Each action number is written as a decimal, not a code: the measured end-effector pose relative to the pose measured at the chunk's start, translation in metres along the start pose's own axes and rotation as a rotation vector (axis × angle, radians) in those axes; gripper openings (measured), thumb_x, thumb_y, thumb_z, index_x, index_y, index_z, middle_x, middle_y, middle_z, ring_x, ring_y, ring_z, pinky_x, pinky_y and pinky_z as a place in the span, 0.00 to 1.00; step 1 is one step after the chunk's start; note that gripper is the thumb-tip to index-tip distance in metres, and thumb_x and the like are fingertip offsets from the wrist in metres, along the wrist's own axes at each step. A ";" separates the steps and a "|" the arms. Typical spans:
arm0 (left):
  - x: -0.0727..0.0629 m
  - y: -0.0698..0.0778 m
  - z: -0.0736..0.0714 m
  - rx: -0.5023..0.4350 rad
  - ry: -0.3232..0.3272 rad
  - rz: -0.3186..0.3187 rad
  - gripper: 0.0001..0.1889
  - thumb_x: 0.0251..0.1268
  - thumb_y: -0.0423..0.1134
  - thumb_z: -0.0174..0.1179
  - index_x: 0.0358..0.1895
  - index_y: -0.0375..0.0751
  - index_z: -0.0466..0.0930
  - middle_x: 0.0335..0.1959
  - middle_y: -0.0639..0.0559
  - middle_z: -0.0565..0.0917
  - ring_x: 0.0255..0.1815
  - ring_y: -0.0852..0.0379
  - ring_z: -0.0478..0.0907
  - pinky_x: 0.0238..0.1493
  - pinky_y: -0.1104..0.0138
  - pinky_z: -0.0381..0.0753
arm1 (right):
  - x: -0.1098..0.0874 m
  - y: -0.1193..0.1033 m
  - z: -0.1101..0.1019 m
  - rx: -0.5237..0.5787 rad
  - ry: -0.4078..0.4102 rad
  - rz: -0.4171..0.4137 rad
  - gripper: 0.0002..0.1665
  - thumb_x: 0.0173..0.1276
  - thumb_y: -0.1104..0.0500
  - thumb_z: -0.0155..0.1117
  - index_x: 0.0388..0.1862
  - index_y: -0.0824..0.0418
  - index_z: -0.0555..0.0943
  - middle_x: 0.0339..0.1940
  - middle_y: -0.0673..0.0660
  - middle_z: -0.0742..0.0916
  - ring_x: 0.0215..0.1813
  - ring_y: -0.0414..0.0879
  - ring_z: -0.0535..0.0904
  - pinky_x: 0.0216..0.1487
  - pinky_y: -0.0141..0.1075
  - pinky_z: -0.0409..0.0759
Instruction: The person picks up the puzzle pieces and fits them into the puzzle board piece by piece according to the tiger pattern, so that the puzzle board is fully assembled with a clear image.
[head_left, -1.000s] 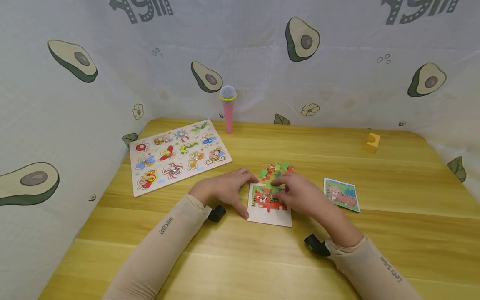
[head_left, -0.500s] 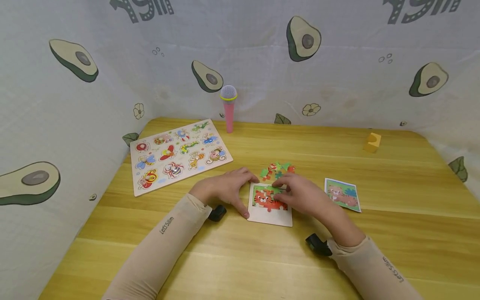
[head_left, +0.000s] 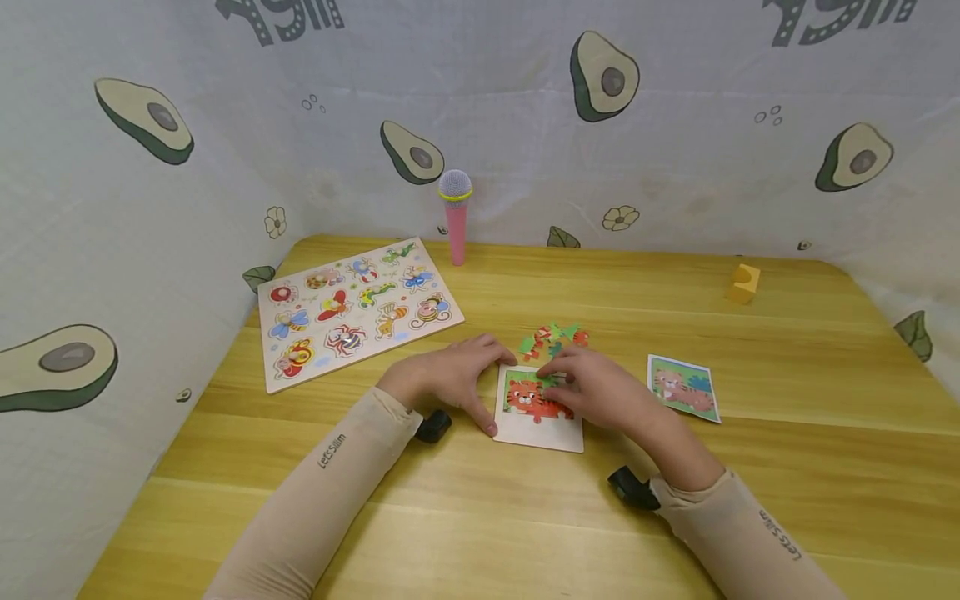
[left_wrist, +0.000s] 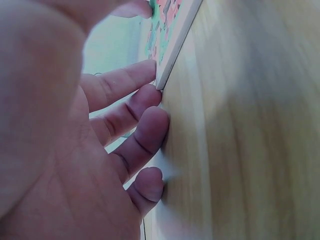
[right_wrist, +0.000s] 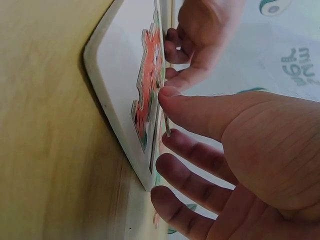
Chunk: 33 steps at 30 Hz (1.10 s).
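Note:
A puzzle board (head_left: 540, 437) lies on the table, its upper part partly filled with a tiger picture (head_left: 528, 396). My left hand (head_left: 457, 375) steadies its left side, the thumb near the lower corner and a finger by the upper one; in the left wrist view the fingertips (left_wrist: 147, 70) touch the board's edge. Over the board's right part, my right hand (head_left: 600, 387) pinches a puzzle piece (right_wrist: 167, 125) between thumb and forefinger. Only that piece's thin edge shows, so its print is hidden. Just beyond the board lie several loose puzzle pieces (head_left: 553, 337).
A wooden insect peg puzzle (head_left: 352, 312) lies at the back left, with a pink toy microphone (head_left: 456, 221) standing beside it. To the right are a tiger picture card (head_left: 682, 388) and a yellow block (head_left: 743, 285). A patterned cloth (head_left: 510, 125) hangs behind the table.
My right hand has shifted slightly left over the board with the puzzle piece, toward the tiger's head. My left hand stays in place at the board's side.

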<state>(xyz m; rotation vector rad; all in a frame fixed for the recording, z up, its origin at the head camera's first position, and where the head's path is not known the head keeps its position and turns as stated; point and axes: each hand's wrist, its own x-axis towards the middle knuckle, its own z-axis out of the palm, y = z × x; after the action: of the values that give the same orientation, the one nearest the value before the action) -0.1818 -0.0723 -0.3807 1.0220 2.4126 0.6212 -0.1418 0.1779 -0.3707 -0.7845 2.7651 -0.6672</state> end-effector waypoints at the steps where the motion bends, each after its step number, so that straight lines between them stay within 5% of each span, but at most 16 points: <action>1: 0.000 0.000 0.000 -0.002 0.000 0.000 0.51 0.39 0.59 0.82 0.70 0.49 0.68 0.63 0.56 0.68 0.64 0.57 0.65 0.67 0.62 0.63 | 0.000 0.000 0.000 0.000 -0.002 0.000 0.14 0.68 0.59 0.71 0.51 0.61 0.87 0.45 0.53 0.83 0.38 0.43 0.76 0.41 0.40 0.78; 18: 0.000 0.002 -0.002 0.004 -0.001 -0.012 0.51 0.39 0.60 0.82 0.70 0.49 0.68 0.63 0.57 0.68 0.63 0.57 0.66 0.67 0.63 0.64 | 0.001 0.001 0.003 0.005 -0.043 -0.011 0.16 0.68 0.60 0.70 0.55 0.60 0.86 0.48 0.53 0.80 0.41 0.44 0.76 0.44 0.39 0.78; 33: 0.000 0.002 -0.001 0.002 -0.004 -0.015 0.51 0.40 0.60 0.81 0.71 0.50 0.68 0.63 0.56 0.68 0.64 0.56 0.65 0.67 0.61 0.64 | 0.000 0.000 0.002 -0.027 -0.025 -0.001 0.10 0.69 0.58 0.70 0.48 0.55 0.89 0.41 0.49 0.82 0.38 0.42 0.75 0.41 0.38 0.77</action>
<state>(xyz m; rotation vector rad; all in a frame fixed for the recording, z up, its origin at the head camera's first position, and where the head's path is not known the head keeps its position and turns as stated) -0.1814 -0.0718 -0.3788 1.0043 2.4159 0.6116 -0.1416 0.1771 -0.3721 -0.7939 2.7563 -0.6175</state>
